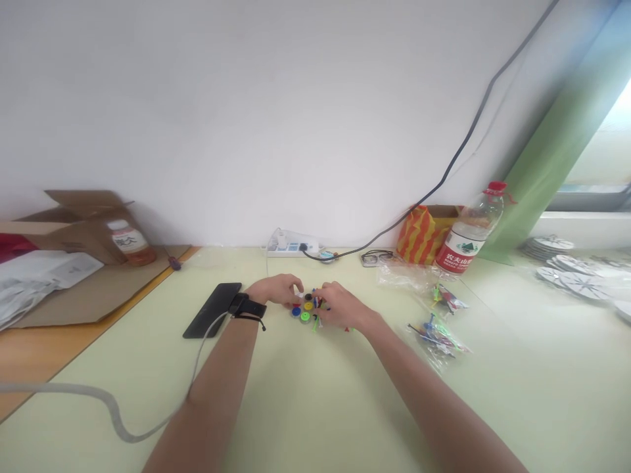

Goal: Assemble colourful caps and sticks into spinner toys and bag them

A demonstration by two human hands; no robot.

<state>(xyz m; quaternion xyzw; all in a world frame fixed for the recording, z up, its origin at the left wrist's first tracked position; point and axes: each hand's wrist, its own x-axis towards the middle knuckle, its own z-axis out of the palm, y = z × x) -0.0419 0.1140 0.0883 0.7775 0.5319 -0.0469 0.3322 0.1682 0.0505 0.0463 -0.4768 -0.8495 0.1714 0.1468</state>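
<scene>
Several small round plastic pieces lie grouped on the table between my hands. Among them are a blue piece (296,312), a green piece (305,316), a yellow piece (308,306) and a black piece (308,297). My left hand (279,289), with a black band at the wrist, curls its thumb and forefinger around a small white piece (299,295) at the group's left side. On the right side, my right hand (342,305) bends its fingers down over small coloured parts. What its fingertips pinch is too small to make out. Thin green sticks (315,324) poke out beneath it.
A black phone (213,310) lies left of my left wrist, and a pale cable (113,410) crosses my left forearm. Clear bags of coloured parts (438,336) lie at right, before a large water bottle (466,236). A power strip (290,247) sits against the wall.
</scene>
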